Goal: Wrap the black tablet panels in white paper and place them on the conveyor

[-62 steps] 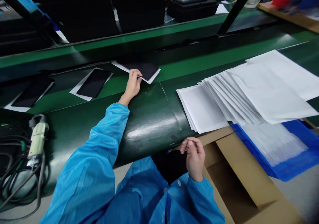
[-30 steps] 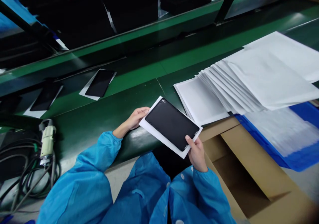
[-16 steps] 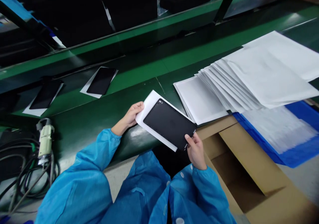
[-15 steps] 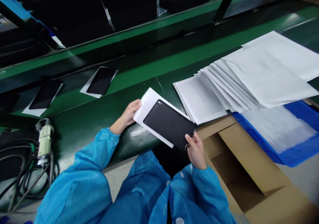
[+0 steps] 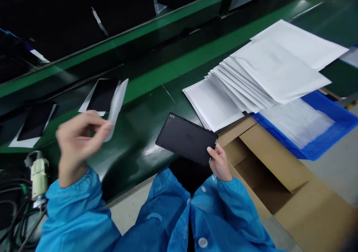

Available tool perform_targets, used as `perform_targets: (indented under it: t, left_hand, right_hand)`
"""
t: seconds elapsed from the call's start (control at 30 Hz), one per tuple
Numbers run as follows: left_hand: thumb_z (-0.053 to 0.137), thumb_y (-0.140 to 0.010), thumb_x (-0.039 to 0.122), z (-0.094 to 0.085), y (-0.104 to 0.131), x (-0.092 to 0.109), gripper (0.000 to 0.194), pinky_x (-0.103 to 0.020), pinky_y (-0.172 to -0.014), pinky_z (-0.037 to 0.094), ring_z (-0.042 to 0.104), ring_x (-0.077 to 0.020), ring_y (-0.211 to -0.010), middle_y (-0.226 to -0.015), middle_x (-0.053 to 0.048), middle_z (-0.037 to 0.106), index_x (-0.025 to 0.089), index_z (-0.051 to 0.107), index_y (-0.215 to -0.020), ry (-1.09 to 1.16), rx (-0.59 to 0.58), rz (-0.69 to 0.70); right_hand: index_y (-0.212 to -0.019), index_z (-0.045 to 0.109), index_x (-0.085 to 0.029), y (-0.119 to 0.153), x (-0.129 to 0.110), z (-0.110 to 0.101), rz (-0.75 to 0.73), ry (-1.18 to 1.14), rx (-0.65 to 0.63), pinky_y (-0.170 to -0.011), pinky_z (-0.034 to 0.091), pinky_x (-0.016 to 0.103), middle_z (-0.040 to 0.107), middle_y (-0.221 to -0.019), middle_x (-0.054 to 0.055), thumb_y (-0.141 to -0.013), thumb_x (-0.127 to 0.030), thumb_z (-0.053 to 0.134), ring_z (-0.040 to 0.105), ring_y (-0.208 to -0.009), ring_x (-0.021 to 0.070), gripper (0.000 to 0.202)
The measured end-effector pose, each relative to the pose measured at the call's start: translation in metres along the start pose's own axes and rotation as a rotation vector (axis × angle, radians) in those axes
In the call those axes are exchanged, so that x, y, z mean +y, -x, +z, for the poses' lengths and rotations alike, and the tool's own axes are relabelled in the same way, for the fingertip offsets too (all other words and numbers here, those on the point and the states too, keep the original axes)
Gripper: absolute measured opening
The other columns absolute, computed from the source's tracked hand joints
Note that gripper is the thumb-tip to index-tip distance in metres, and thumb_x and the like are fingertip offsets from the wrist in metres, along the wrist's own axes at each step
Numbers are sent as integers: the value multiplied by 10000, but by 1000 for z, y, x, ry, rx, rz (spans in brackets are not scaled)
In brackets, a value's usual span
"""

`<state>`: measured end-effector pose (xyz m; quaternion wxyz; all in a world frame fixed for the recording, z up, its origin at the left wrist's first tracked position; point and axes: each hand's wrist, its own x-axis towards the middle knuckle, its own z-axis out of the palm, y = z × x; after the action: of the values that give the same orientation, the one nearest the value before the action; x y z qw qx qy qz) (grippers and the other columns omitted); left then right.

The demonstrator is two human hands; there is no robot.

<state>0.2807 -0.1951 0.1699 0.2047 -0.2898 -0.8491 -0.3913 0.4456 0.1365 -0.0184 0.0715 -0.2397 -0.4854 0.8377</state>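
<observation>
The left hand (image 5: 77, 142) is raised over the green bench (image 5: 134, 147), its grip pinching a white sheet (image 5: 117, 102), blurred. The right hand (image 5: 219, 162) grasps the black tablet (image 5: 186, 138) by its corner, just beside the fanned white envelopes (image 5: 251, 80).

My left hand (image 5: 77, 140) and the white sheet (image 5: 117, 99) it pinches are smeared by motion. The cardboard box (image 5: 282, 184) runs off the bottom edge, and the dark tablet (image 5: 33, 119) at far left is too dim to read.
</observation>
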Motion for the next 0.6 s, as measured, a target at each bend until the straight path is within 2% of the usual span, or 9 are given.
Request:
perform_targets:
  t: [0.07, 0.13, 0.2, 0.27, 0.33, 0.5, 0.6]
  left_hand:
    - [717, -877, 242, 31, 5, 3, 135, -279, -526, 395, 502, -121, -546, -637, 28, 592, 221, 651, -761, 35, -294, 27]
    - [635, -896, 248, 66, 12, -5, 178, -248, -543, 387, 486, -104, -542, -619, 34, 561, 198, 614, -726, 83, -557, -35]
    - [583, -843, 230, 95, 21, -17, 160, -236, -546, 355, 434, -99, -522, -573, 48, 485, 194, 559, -689, 136, -709, -146]
    - [561, -766, 207, 115, 29, -28, 86, -233, -551, 327, 414, -102, -519, -553, 57, 451, 197, 534, -685, 160, -766, -231]
    - [546, -740, 205, 125, 35, -34, 44, -233, -567, 325, 432, -111, -538, -569, 49, 489, 197, 539, -697, 163, -784, -277]
    - [530, -821, 245, 122, 36, -35, 135, -232, -579, 327, 430, -116, -540, -580, 33, 536, 201, 544, -695, 144, -793, -299]
    - [546, -862, 275, 122, 35, -34, 149, -229, -588, 343, 455, -121, -541, -586, 30, 558, 195, 602, -750, 164, -807, -317]
  right_hand:
    - [-1237, 791, -268, 0, -2, 0, -19, 10, 11, -1168, 534, 566, 822, -1226, 80, -726, -572, 911, 691, -1326, 365, 607]
    - [-1204, 801, -270, 1, -5, 0, -37, 21, 26, -1163, 539, 570, 831, -1192, 77, -721, -576, 912, 694, -1322, 369, 582]
    - [-1196, 800, -272, 1, -7, -2, -46, 27, 37, -1161, 540, 574, 831, -1193, 75, -725, -582, 907, 695, -1321, 369, 574]
    - [-1210, 792, -270, 2, -9, -4, -47, 29, 43, -1163, 537, 579, 825, -1211, 78, -725, -594, 905, 689, -1330, 371, 594]
    - [-1231, 782, -265, 3, -8, -5, -40, 26, 48, -1168, 532, 578, 817, -1239, 83, -723, -607, 903, 677, -1346, 372, 624]
    - [-1245, 774, -270, 3, -4, -7, -22, 10, 61, -1152, 542, 564, 814, -1254, 83, -721, -609, 906, 690, -1322, 368, 638]
    - [-1270, 765, -273, 2, 1, -7, -67, 18, 119, -1140, 548, 562, 805, -1280, 78, -746, -602, 895, 722, -1268, 355, 632]
